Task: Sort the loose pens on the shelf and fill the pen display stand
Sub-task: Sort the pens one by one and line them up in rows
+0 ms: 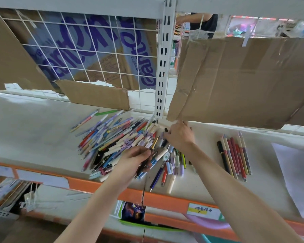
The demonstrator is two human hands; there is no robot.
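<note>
Both forearms reach up from the bottom of the view toward the shelf, whose orange front edge runs across below them. On it sprawls a loose heap of pens, many colours, lying crisscross and overlapping; a few strays sit nearer the edge.

The left hand has its fingers curled round a small bundle of dark pens at the near side of the heap, with the ends poking out below the fingers. The right hand hovers at the far right side of the heap, palm down, fingers bent toward a short black piece; whether it actually pinches anything I cannot tell, since the fingertips are hidden by the back of the hand.

Well apart to the right lies a sorted row of pens, mostly red and tan, side by side and roughly parallel. No display stand shows in view.

Judging by their look, the pens are light, stiff and smooth, apt to roll and to slide over one another. A pinch at mid-barrel should lift one cleanly; pulling from the end would likely drag its neighbours. Caps may come loose if gripped alone.
</note>
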